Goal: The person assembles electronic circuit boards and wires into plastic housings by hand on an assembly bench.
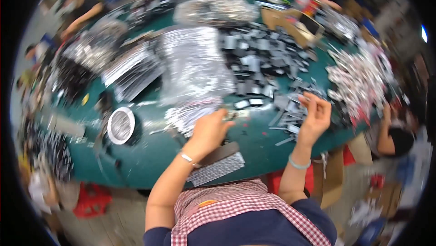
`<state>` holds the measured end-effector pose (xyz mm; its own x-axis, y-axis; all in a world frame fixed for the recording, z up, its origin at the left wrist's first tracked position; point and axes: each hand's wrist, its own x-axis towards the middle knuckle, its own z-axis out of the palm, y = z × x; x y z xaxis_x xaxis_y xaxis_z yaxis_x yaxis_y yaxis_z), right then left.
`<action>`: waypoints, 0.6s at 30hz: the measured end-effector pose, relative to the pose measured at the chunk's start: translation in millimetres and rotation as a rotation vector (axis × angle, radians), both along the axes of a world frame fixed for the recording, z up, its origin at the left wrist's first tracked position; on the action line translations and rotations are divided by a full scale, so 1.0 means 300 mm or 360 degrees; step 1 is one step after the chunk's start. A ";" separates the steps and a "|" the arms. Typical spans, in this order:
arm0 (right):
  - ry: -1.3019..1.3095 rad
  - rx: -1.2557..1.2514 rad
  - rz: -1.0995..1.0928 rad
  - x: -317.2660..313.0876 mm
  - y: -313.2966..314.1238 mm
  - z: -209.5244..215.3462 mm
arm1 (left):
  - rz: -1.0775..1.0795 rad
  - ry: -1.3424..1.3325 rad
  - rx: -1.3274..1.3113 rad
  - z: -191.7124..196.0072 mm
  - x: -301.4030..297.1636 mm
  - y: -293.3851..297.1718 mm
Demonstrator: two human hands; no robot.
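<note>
My left hand point(210, 130) is over the table's near middle, beside a pile of thin white strips point(188, 115). Its thumb and forefinger are apart, and nothing shows between them. Below that wrist lie a grey sheet covered in small light rectangles point(219, 169) and a dark flat piece point(221, 153). My right hand point(316, 118) is raised over loose grey strips point(290, 115), its fingers curled and the fingertips close to the thumb. Whether anything small is pinched there is hidden by blur. Two small dark pieces with white centres point(249, 103) lie between the hands.
On the green table point(150, 164) are stacked clear plastic bags point(193, 64), a heap of dark and grey pieces point(263, 57), a tangle of white and red parts point(356, 80) and a white round bowl point(121, 125). Other people sit around it. Red stools point(92, 199) stand below.
</note>
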<state>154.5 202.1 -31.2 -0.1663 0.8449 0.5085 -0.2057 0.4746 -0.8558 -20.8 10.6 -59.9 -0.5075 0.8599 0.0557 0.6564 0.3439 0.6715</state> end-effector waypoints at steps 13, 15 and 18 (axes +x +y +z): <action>-0.1473 0.0933 -0.0267 0.140 0.234 -0.242 | -0.0201 0.0755 -0.0276 -0.175 -0.047 0.051; -0.1382 0.0910 -0.0276 0.108 0.236 -0.224 | -0.0161 0.0687 -0.0241 -0.136 -0.045 0.051; -0.1306 0.0858 -0.0176 0.023 0.269 -0.221 | -0.0058 0.0523 -0.0014 -0.039 -0.027 0.057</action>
<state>161.5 282.8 -97.6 -0.5734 0.5663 0.5920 0.4240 0.8235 -0.3770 -29.0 27.7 -71.6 -0.4327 0.8782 0.2037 0.8492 0.3213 0.4191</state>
